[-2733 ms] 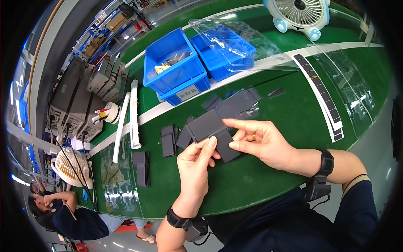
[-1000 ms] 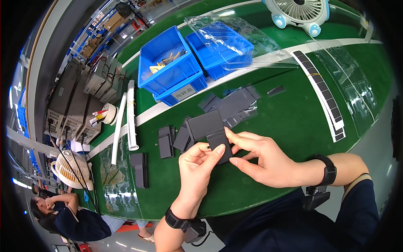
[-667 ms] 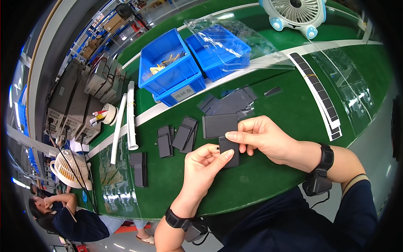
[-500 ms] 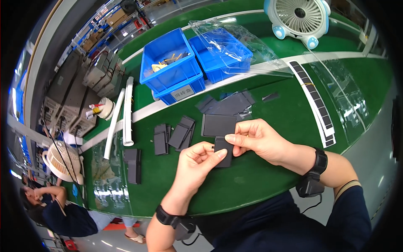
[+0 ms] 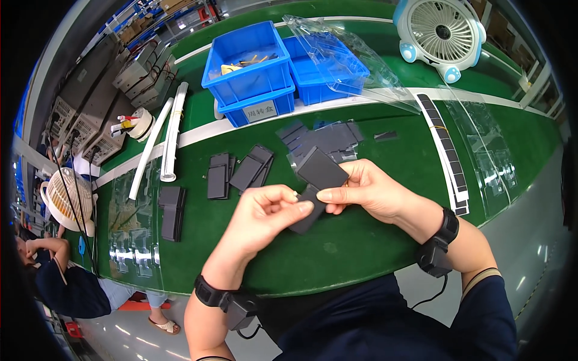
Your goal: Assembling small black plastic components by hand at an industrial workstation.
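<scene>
Both hands hold one flat black two-panel piece [image 5: 323, 168], a wider panel above a narrower one, tilted over the green table. My left hand [image 5: 262, 216] pinches the left edge of the lower panel with thumb and forefinger. My right hand [image 5: 370, 191] grips near where the panels meet, thumb on top and fingers behind. Fingers partly hide the joint. Similar black pieces lie to the left: one group [image 5: 220, 175], a fanned group [image 5: 253, 168] and a stack [image 5: 173, 213]. Dark thin film sheets [image 5: 328, 141] lie just beyond the held piece.
Blue bins [image 5: 250, 72] stand at the back, with clear plastic trays [image 5: 355, 66] leaning over one. White rolls [image 5: 174, 132] and a clear sheet [image 5: 135, 228] are left. Strips of black labels [image 5: 442, 144] and a fan [image 5: 442, 36] are right. A seated person [image 5: 72, 283] is at far left.
The held piece has tilted clockwise, its upper panel leaning right. Both hands still grip it. The whole view has shifted slightly.
</scene>
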The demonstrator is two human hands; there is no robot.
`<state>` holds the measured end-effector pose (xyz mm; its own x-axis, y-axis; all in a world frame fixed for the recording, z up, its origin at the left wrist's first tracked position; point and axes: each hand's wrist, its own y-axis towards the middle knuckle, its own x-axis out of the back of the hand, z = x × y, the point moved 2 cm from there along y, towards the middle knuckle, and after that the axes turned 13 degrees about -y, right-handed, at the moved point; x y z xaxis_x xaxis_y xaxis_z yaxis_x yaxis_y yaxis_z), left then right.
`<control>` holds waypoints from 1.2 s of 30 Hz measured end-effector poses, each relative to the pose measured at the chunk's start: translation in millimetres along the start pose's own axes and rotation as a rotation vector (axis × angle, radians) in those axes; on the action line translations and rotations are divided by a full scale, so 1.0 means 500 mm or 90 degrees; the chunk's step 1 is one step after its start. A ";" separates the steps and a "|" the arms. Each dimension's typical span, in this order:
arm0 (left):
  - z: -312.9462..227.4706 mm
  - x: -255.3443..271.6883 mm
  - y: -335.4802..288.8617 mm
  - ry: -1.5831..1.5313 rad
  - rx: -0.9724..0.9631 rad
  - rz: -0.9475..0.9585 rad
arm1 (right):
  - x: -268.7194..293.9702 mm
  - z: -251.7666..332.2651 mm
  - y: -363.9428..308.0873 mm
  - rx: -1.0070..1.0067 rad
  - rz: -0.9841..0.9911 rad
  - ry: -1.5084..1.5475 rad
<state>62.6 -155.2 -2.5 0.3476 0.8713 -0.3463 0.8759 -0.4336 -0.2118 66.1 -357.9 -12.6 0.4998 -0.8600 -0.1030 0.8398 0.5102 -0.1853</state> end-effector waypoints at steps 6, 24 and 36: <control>-0.006 0.034 0.010 0.045 -0.013 0.030 | -0.006 0.000 0.004 0.044 0.041 -0.020; -0.022 0.042 0.014 0.088 -0.013 -0.020 | -0.001 0.021 -0.007 -0.005 -0.063 -0.012; -0.021 0.050 0.007 0.084 -0.012 -0.001 | -0.025 -0.005 0.008 0.087 -0.067 0.015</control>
<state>77.8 -132.4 -2.6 0.3861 0.8951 -0.2228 0.8821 -0.4289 -0.1946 62.8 -344.8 -14.4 0.4036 -0.9079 -0.1136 0.9092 0.4119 -0.0615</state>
